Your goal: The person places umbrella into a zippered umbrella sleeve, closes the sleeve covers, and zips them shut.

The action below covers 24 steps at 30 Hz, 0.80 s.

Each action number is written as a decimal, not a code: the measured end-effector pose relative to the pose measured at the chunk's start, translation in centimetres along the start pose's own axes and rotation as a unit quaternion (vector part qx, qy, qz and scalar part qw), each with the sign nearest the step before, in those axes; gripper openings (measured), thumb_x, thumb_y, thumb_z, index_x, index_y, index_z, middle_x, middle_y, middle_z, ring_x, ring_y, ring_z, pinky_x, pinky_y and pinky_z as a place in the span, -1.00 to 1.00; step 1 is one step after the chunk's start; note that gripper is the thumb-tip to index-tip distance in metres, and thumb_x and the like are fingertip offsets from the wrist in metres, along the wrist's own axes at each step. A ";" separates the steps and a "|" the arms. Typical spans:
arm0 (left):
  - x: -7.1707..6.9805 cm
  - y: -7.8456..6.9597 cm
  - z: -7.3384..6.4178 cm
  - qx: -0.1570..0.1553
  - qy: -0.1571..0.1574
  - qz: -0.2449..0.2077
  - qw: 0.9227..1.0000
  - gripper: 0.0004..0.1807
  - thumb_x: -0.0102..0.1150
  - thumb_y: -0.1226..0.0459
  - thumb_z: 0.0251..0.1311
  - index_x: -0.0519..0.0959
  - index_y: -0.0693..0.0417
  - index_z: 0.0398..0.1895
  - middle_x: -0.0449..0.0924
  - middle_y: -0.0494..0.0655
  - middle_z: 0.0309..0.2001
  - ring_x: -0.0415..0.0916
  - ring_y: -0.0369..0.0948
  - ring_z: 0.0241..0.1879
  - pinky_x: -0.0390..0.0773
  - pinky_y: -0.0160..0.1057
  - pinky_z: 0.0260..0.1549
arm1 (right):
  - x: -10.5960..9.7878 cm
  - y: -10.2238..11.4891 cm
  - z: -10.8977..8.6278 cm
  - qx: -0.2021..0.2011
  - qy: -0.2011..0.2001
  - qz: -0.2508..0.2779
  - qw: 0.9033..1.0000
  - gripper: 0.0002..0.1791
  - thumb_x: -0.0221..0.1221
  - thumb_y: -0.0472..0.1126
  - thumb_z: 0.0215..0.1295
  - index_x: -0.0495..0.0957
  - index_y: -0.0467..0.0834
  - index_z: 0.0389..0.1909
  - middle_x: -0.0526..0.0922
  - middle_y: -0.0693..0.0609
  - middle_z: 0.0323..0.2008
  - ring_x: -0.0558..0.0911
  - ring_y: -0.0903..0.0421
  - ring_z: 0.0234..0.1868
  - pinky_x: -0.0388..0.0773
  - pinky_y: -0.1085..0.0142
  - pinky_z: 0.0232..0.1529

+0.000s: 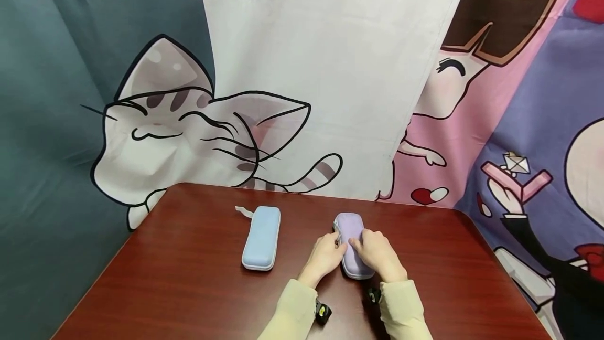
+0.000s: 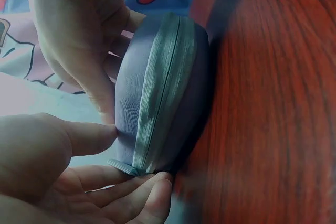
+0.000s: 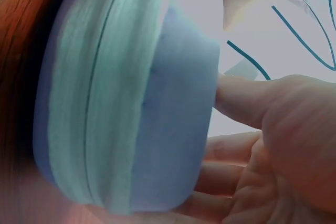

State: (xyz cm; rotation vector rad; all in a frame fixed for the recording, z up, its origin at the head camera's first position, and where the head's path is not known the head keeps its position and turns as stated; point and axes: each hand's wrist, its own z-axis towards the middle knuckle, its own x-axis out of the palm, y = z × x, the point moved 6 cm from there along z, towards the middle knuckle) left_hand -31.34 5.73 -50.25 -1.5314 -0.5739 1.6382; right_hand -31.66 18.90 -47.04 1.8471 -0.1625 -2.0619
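A lavender zippered case (image 1: pixel 351 227) lies on the table between both hands, with a pale zipper band (image 2: pixel 165 85) running round its side. My left hand (image 1: pixel 325 256) grips its left edge, thumb on top and fingers low at the side, beside a small zipper pull (image 2: pixel 122 167). On the opposite side my right hand (image 1: pixel 379 256) holds the case, its thumb over the top face and its fingers along the right side. The zipper appears closed along the stretches seen from both wrists. The case's underside is hidden.
A light blue zippered case (image 1: pixel 262 237) with a white wrist strap (image 1: pixel 244 211) lies on the table to the left of the hands. The reddish-brown table (image 1: pixel 189 277) ends at a printed cartoon curtain (image 1: pixel 321 67) behind it.
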 end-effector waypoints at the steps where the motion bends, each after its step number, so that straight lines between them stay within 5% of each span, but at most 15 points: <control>1: 0.0 0.0 0.0 -0.005 0.002 -0.003 1.000 -0.58 0.14 0.29 0.26 0.54 0.32 0.14 0.67 0.13 -0.08 0.61 -0.05 -0.08 0.55 -0.07 -0.14 | 0.0 0.0 0.1 0.000 -0.002 0.002 1.000 -0.67 0.25 -0.11 0.27 0.53 -0.33 -0.44 0.57 -0.22 -0.53 0.63 -0.17 -0.48 0.53 -0.02 -0.44; 7: 1.0 0.2 0.0 -0.030 0.021 -0.023 0.999 -0.50 0.05 0.31 0.27 0.44 0.35 0.25 0.56 0.18 0.12 0.53 -0.04 0.08 0.51 -0.03 -0.01 | 0.3 -0.7 0.1 0.005 0.003 0.010 1.000 -0.66 0.26 -0.10 0.26 0.52 -0.33 -0.46 0.56 -0.20 -0.56 0.62 -0.15 -0.51 0.53 0.01 -0.48; 11: 1.5 0.2 0.0 -0.025 0.037 -0.009 0.999 -0.47 0.03 0.31 0.28 0.39 0.36 0.30 0.53 0.22 0.15 0.51 0.00 0.11 0.49 -0.01 0.03 | 0.5 -1.5 0.1 0.007 0.031 0.023 0.999 -0.56 0.26 -0.08 0.25 0.54 -0.45 -0.17 0.62 -0.34 -0.35 0.66 -0.22 -0.33 0.56 -0.05 -0.31; 15: 1.7 0.2 0.0 -0.022 0.056 0.005 0.998 -0.44 0.01 0.28 0.31 0.32 0.34 0.35 0.47 0.24 0.20 0.45 0.02 0.18 0.43 -0.01 0.11 | 0.3 -1.9 -0.2 0.012 0.064 0.049 0.997 -0.31 0.23 -0.05 0.29 0.36 -0.55 0.17 0.56 -0.47 -0.03 0.62 -0.28 -0.06 0.50 -0.11 -0.05; 24: 0.5 0.3 -0.1 -0.011 0.098 -0.015 0.995 -0.29 0.04 0.20 0.36 0.07 0.20 0.51 0.29 0.09 0.38 0.21 -0.04 0.37 0.24 -0.01 0.27 | -1.8 -1.3 -0.8 -0.007 0.066 0.042 0.997 -0.29 0.21 -0.05 0.32 0.29 -0.46 0.30 0.47 -0.45 0.14 0.54 -0.33 0.08 0.41 -0.16 0.08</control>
